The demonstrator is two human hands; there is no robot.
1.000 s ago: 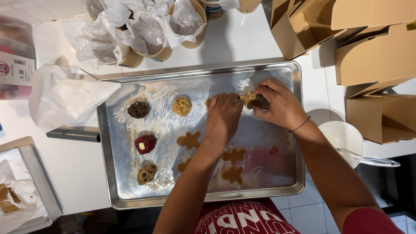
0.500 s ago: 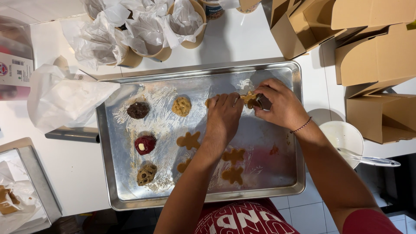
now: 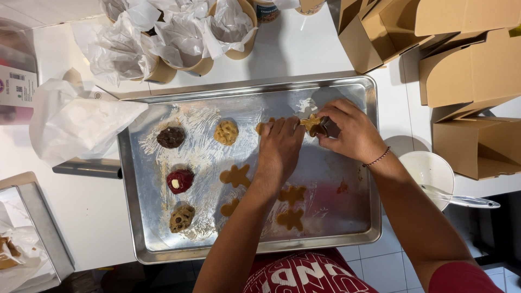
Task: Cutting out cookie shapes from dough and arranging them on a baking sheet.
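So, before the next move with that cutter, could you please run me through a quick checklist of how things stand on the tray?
1. Right hand grips the metal cutter: ok.
2. Left hand steadies the dough piece at the cutter: ok.
3. Dough fully free of the cutter: cannot tell.
4. Cut figures lie apart on the tray: ok.
5. Tray surface clean: not ok, smeared.
6. Round cookies clear of both hands: ok.
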